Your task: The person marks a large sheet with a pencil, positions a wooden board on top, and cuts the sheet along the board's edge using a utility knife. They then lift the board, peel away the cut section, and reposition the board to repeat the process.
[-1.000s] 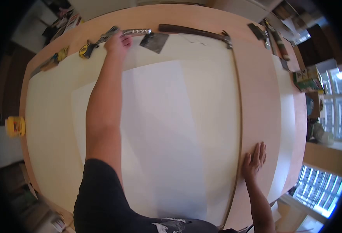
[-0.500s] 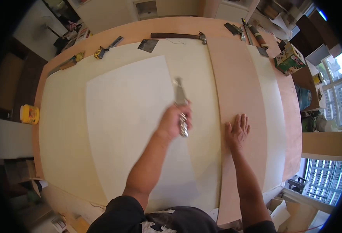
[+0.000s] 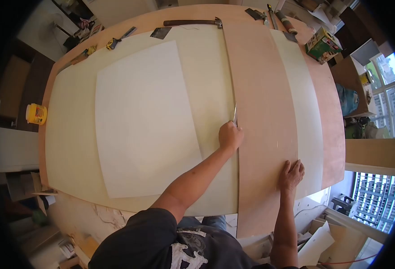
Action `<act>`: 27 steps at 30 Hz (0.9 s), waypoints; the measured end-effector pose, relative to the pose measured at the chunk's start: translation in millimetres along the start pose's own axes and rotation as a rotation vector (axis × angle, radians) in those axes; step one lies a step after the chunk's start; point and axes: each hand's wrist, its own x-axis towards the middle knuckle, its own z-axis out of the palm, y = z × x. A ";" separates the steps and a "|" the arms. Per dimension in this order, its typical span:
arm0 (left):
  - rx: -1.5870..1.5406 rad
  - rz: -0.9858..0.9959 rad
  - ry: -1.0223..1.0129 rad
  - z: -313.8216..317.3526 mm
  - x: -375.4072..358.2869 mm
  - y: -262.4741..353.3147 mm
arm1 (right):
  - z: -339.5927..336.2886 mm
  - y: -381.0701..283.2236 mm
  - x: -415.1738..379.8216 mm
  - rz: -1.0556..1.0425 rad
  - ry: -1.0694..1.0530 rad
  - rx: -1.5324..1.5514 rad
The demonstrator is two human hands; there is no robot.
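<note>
A long brown board (image 3: 262, 107) lies over the large cream sheet (image 3: 211, 67) on the table. My left hand (image 3: 230, 136) is closed round a knife with a metal blade (image 3: 235, 113). That blade stands along the board's left edge, seen nearly edge-on, and its handle is hidden in my fist. Near the board's right edge, my right hand (image 3: 291, 174) rests with its fingers stretched out and holds nothing. A smaller white sheet (image 3: 146, 121) lies on the cream sheet to the left of my left arm.
At the far edge lie a hammer (image 3: 193, 22), a dark scraper plate (image 3: 160, 32) and a tape measure (image 3: 112, 43). A green box (image 3: 323, 45) sits at the far right, near a roller-like tube (image 3: 286, 22). A yellow tub (image 3: 36, 114) stands at the left edge.
My left hand has brought the knife rightward to the board's left edge, turning the blade edge-on. My right hand has slid nearer to me, towards the board's right edge. The view has shifted.
</note>
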 end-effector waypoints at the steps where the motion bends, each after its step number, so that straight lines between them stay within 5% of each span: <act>1: 0.008 0.000 0.011 1.9 2.0 -0.5 | 0.4 -1.5 -3.1 -0.016 0.026 0.009; 27: -0.025 0.079 -0.051 4.1 5.7 -12.6 | 16.1 5.8 -5.0 -0.058 0.153 0.104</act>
